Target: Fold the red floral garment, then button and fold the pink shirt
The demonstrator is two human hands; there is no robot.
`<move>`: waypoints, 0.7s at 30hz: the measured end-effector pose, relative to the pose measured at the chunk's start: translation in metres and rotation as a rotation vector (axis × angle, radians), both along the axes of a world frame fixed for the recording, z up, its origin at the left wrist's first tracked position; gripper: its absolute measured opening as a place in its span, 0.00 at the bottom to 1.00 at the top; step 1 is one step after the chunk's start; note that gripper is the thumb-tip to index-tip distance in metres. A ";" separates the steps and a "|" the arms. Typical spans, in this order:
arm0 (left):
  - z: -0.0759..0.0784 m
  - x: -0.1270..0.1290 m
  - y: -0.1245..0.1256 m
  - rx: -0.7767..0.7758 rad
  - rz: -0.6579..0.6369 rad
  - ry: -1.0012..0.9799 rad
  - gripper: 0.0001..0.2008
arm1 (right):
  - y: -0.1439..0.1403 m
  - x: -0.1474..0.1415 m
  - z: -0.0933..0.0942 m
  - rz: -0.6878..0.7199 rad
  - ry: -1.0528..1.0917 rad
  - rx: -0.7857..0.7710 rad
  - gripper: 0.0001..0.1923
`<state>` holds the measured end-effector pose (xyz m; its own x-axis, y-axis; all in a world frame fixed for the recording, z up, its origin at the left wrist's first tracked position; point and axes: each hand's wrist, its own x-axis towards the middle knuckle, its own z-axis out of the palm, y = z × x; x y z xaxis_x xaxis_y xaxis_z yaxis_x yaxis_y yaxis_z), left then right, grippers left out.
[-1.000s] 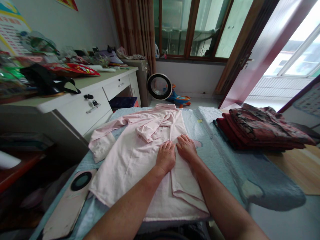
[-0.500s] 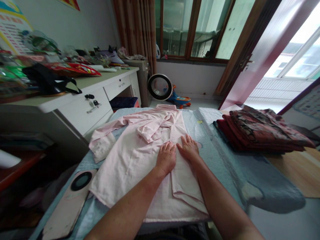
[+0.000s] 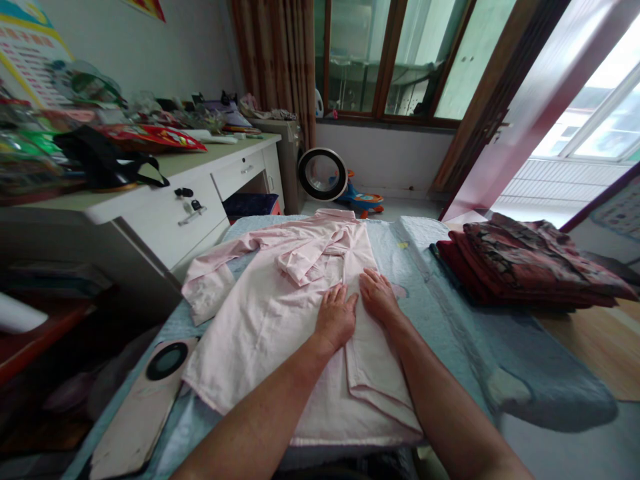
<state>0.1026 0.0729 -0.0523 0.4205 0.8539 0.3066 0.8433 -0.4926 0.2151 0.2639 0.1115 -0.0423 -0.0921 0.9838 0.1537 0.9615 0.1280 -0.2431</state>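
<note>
A pale pink shirt (image 3: 260,333) lies spread on a light blue cloth (image 3: 425,320), its collar at the far end. Its right side is folded inward, with one sleeve bunched across the middle. The other sleeve stretches out to the left. My left hand (image 3: 336,317) rests flat on the shirt near the folded edge, fingers extended. Just to its right, my right hand (image 3: 379,293) lies flat on the folded panel with its fingers stretched forward. Neither hand grasps the fabric.
At the left edge of the cloth lies a pale phone-shaped object (image 3: 145,407) with a dark round patch. Folded dark red and patterned clothes (image 3: 530,267) are stacked on the right. A cluttered white desk (image 3: 170,213) stands left; a round fan-like ring (image 3: 323,175) is beyond the table.
Both hands stay on the shirt with only slight shifts; the left thumb has spread outward a little. The shirt looks the same, and the whole view has moved slightly.
</note>
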 end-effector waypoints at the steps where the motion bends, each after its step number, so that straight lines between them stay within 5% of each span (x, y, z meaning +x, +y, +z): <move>1: 0.000 0.000 0.000 -0.005 -0.001 0.001 0.19 | 0.001 0.000 0.000 0.028 0.016 -0.012 0.20; 12: 0.003 0.000 -0.001 -0.011 0.004 -0.006 0.18 | 0.001 -0.003 0.003 0.037 0.007 0.006 0.20; 21: 0.001 -0.001 -0.001 -0.007 0.005 -0.024 0.19 | 0.001 -0.008 0.003 -0.160 -0.107 -0.069 0.26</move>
